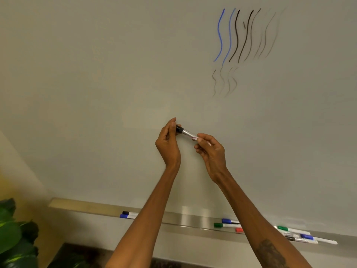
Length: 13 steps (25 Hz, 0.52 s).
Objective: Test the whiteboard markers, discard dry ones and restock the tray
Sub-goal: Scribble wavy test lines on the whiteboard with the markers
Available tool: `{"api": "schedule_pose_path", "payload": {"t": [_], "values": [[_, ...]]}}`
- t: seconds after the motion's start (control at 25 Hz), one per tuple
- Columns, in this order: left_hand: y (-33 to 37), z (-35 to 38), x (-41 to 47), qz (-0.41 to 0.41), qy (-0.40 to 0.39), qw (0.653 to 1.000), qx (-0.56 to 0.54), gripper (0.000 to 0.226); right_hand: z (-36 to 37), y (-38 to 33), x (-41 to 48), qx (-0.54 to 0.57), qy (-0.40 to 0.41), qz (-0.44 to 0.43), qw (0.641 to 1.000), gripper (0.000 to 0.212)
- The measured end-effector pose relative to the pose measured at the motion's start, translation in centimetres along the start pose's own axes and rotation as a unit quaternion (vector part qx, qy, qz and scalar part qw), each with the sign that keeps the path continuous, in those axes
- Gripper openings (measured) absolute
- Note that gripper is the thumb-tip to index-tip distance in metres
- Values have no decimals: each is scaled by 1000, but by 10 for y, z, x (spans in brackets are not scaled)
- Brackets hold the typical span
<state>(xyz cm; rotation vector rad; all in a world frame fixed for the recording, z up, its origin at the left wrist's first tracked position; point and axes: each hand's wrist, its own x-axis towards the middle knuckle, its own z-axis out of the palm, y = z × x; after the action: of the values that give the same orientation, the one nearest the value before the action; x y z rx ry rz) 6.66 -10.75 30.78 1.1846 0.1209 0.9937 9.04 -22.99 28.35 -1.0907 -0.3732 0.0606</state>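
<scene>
Both hands are up above the middle of the tray (183, 219), sharing one marker (186, 132). The left hand (168, 142) curls round its black cap (179, 129), and the right hand (211, 151) pinches the pale barrel. Cap coming off or going on? I can't tell, so advice for both: keep the right pinch firm, slide the cap straight along the barrel without bending it sideways, and keep the tip off skin.

Now the count, along the tray. Near its left end sits a left pair (128, 214): one black cap, one blue. Right of its centre is a middle trio (228, 223): blue, green, red. Toward its right end there's a right cluster (295, 234): green, blue, black, perhaps a fourth, since they overlap. High above the tray on the whiteboard (96, 93) are the test strokes (237, 35): two blue, two bold black, then several fainter grey. Four faint squiggles (224, 82) sit beneath.
</scene>
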Motion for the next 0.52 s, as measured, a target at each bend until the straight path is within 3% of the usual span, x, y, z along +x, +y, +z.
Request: {"api": "schedule_pose_path", "payload": {"t": [0.2, 0.52], "values": [[-40, -53, -9, -19, 34, 998, 41, 21, -4, 53, -15, -38, 17, 59, 997, 21], [-112, -153, -50, -114, 89, 986, 84, 10, -19, 156, -65, -127, -29, 181, 975, 23]]}}
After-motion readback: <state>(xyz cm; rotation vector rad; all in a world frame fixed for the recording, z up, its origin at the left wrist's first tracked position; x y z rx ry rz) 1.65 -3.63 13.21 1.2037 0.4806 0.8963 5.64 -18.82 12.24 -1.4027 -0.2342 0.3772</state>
